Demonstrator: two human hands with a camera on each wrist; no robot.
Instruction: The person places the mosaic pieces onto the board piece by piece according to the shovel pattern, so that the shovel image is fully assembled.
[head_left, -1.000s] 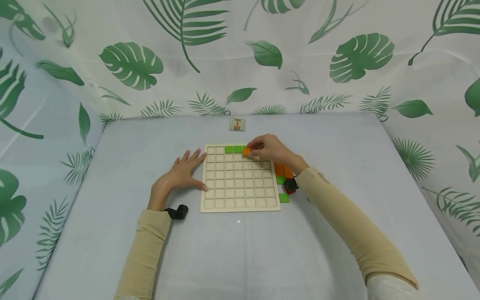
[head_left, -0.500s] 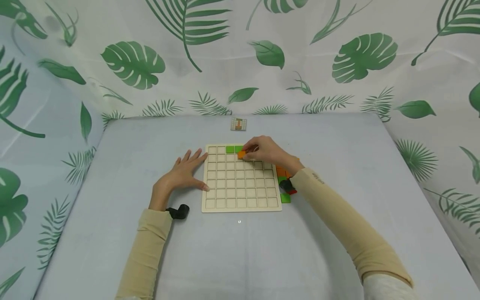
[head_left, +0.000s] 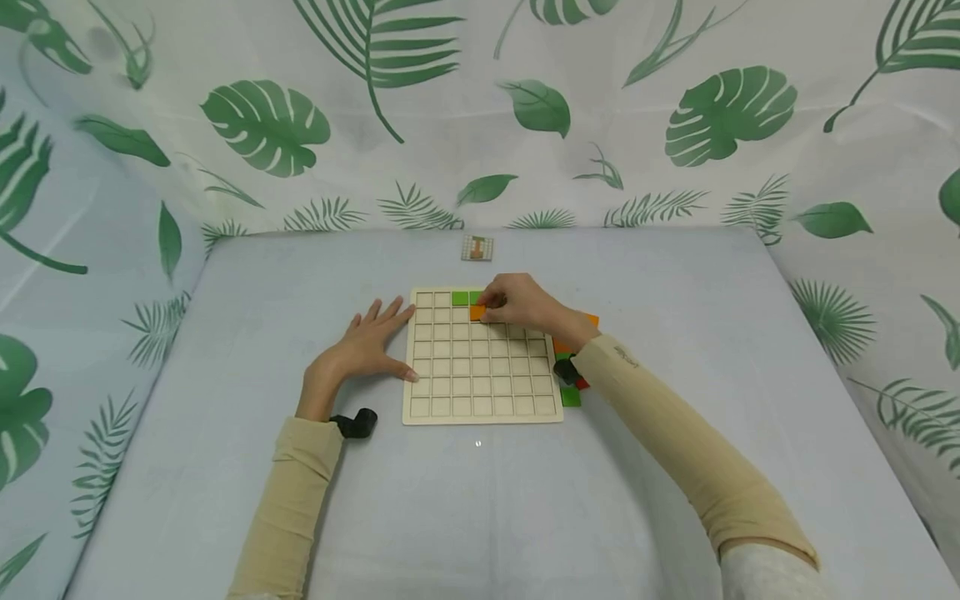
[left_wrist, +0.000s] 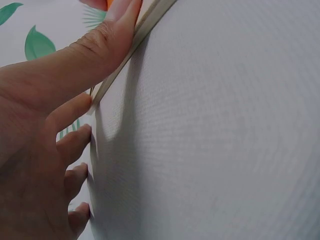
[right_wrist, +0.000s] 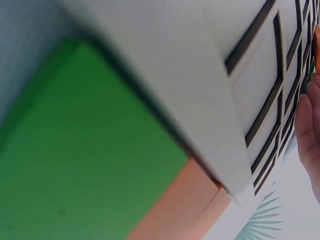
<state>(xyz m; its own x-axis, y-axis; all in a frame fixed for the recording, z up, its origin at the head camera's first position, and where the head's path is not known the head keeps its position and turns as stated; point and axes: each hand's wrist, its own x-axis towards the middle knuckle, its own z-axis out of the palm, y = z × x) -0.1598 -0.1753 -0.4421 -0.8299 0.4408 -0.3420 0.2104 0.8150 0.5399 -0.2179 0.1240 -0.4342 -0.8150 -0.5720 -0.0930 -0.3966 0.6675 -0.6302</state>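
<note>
A pale wooden grid board [head_left: 480, 367] lies on the table. My right hand [head_left: 525, 302] pinches an orange square tile [head_left: 477, 313] between thumb and fingertips, over the second row from the back. Behind it, green tiles [head_left: 460, 298] sit in the back row, partly covered by the fingers. In the right wrist view the fingertips [right_wrist: 306, 112] show at the far right edge, close to the orange tile [right_wrist: 317, 47]. My left hand [head_left: 363, 346] spreads its fingers, with index fingertip and thumb at the board's left edge; the left wrist view shows the thumb [left_wrist: 95, 50] against that edge.
Loose green [head_left: 571, 397], orange and red tiles lie along the board's right side, partly hidden under the right wrist. A small card with a coloured pattern [head_left: 477, 248] lies behind the board. Leaf-printed cloth [head_left: 540, 108] hangs around the table.
My right hand has moved slightly left and toward the front with the orange tile, from the back row to the second row; the tile now lies flatter. The left hand stays in place.
</note>
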